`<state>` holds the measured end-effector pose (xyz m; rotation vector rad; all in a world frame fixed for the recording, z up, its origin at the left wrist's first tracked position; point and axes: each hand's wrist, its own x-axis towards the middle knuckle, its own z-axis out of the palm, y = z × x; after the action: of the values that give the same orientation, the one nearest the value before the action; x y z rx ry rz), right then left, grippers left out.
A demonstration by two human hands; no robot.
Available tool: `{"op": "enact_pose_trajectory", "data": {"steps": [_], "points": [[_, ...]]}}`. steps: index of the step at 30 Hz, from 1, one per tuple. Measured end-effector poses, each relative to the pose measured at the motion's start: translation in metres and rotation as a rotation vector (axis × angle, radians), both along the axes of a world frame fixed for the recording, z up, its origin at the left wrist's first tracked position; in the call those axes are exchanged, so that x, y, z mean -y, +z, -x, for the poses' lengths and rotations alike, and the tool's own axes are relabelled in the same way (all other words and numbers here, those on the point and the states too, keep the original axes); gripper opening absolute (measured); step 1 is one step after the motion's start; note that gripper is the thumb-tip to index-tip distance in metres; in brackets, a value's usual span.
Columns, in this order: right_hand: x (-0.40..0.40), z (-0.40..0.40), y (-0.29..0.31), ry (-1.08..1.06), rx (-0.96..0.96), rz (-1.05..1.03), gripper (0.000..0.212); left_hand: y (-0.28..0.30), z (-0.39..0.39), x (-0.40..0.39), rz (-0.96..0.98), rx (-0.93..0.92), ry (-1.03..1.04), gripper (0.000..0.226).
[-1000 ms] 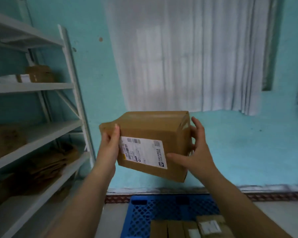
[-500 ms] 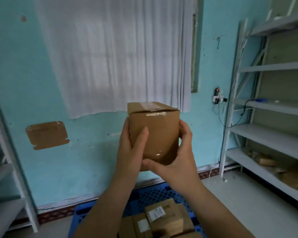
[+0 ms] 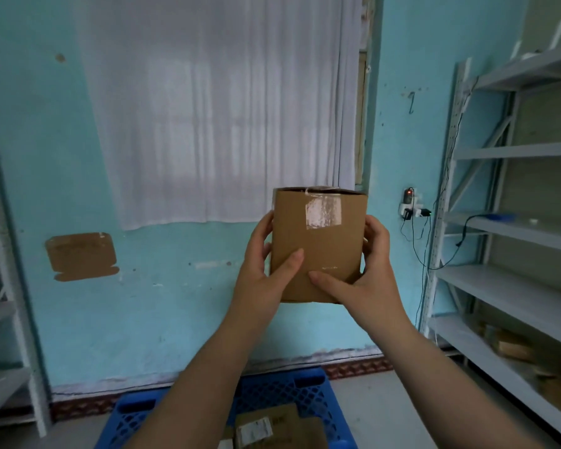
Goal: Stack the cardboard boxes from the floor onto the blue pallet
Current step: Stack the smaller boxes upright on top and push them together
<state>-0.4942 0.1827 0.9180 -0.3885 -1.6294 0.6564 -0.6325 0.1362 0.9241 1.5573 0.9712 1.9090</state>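
Note:
A brown cardboard box [image 3: 324, 244] with a patch of clear tape near its top is held up at chest height in front of the curtain. My left hand [image 3: 263, 270] grips its left side, thumb across the front face. My right hand [image 3: 366, 273] grips its right side and lower edge, thumb on the front. Far below, the blue pallet [image 3: 272, 393] lies on the floor against the wall. Cardboard boxes [image 3: 272, 429] with white labels sit on the pallet, partly hidden by my forearms.
Grey metal shelving [image 3: 512, 228] stands at the right with flattened cardboard [image 3: 512, 348] on its low shelf. Another shelf frame [image 3: 10, 286] is at the left edge. A plug and cables [image 3: 415, 215] hang on the turquoise wall beside the white curtain [image 3: 214, 108].
The view swung from the left shelving to the curtain wall and right shelving. The box was turned in my hands: the labelled side went out of view, a taped face now fronts me.

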Motion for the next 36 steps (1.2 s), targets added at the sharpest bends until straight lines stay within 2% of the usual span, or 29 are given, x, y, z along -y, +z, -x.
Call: {"op": "enact_pose_trajectory", "data": {"steps": [7,10,13,16,22,25,28,31,33,36], "points": [[-0.05,-0.06,-0.02,-0.031,0.184,0.067,0.112,-0.025,-0.043,-0.043,0.124,-0.026,0.029,0.083],[-0.067,-0.071,-0.032,-0.048,0.241,0.085,0.109,-0.034,-0.048,-0.06,0.191,-0.092,0.047,0.095],[-0.078,-0.071,-0.043,-0.002,0.249,0.123,0.095,-0.044,-0.049,-0.073,0.222,-0.165,0.07,0.1],[-0.089,-0.065,-0.057,0.064,0.235,0.192,0.083,-0.059,-0.042,-0.084,0.238,-0.166,0.087,0.09],[-0.119,-0.033,-0.085,0.123,0.223,0.349,0.049,-0.087,-0.015,-0.115,0.329,0.056,0.063,0.047],[-0.136,-0.008,-0.095,0.082,0.227,0.422,0.034,-0.097,0.003,-0.132,0.368,0.066,0.076,0.03],[-0.158,0.018,-0.106,0.029,0.233,0.494,0.019,-0.105,0.027,-0.15,0.409,0.079,0.106,0.02],[-0.176,0.041,-0.118,0.032,0.19,0.561,0.009,-0.12,0.051,-0.169,0.434,0.053,0.142,0.019],[-0.184,0.053,-0.133,0.053,0.151,0.584,0.012,-0.137,0.061,-0.178,0.442,0.066,0.174,0.024],[-0.196,0.061,-0.164,0.089,0.185,0.653,0.034,-0.165,0.068,-0.183,0.469,0.113,0.214,0.038]]}}
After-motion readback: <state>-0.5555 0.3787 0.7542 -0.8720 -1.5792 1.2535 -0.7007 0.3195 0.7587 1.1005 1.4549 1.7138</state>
